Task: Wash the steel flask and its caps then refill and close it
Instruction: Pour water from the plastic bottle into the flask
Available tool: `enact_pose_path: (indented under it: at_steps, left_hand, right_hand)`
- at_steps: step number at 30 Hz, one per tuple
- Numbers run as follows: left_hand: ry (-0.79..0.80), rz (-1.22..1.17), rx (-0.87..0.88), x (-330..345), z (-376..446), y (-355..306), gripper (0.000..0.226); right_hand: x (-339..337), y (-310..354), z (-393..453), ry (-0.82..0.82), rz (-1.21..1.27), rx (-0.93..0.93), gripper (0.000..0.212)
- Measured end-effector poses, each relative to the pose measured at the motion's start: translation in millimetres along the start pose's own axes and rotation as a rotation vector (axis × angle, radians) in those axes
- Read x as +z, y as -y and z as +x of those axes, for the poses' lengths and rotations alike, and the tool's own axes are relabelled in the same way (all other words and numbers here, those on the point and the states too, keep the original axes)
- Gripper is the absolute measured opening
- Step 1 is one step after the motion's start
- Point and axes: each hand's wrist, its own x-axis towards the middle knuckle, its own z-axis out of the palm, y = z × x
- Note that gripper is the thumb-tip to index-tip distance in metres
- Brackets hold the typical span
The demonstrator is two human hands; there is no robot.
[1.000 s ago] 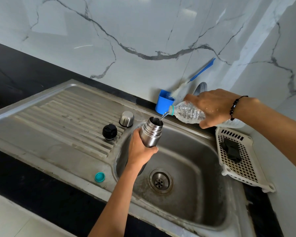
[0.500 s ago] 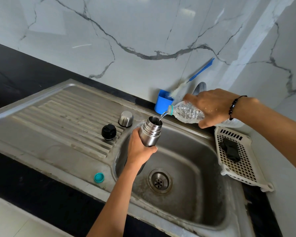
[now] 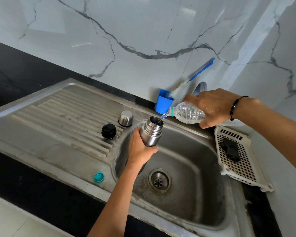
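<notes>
My left hand [image 3: 139,148] grips the steel flask [image 3: 151,132], which tilts with its open mouth up over the sink basin [image 3: 186,168]. My right hand [image 3: 214,106] holds a clear plastic bottle [image 3: 186,112] tipped sideways, and a thin stream of water runs from its neck into the flask. The flask's lower part is hidden behind my left hand. On the ribbed drainboard [image 3: 58,117] stand the black inner cap [image 3: 108,131] and the steel outer cap [image 3: 126,118], upside down. The bottle's teal cap [image 3: 98,177] lies near the front rim.
A blue cup [image 3: 163,101] holding a blue-handled brush [image 3: 201,70] stands against the marble wall behind the sink. A white perforated tray [image 3: 239,161] with a black item lies right of the basin. The drain [image 3: 159,180] sits mid-basin. Black countertop surrounds the sink.
Hardly anything differs: both hands hold their positions and water keeps pouring from the bottle into the flask. The view has shifted very slightly.
</notes>
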Motion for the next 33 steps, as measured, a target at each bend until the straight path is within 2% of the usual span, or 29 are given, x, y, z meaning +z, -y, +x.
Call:
enact_pose_path:
  at_steps: [33]
  left_hand:
    - [-0.013, 0.004, 0.012, 1.9, 2.0, 2.3, 0.080]
  right_hand:
    - [-0.7, 1.5, -1.7, -0.031, -0.040, -0.008, 0.072]
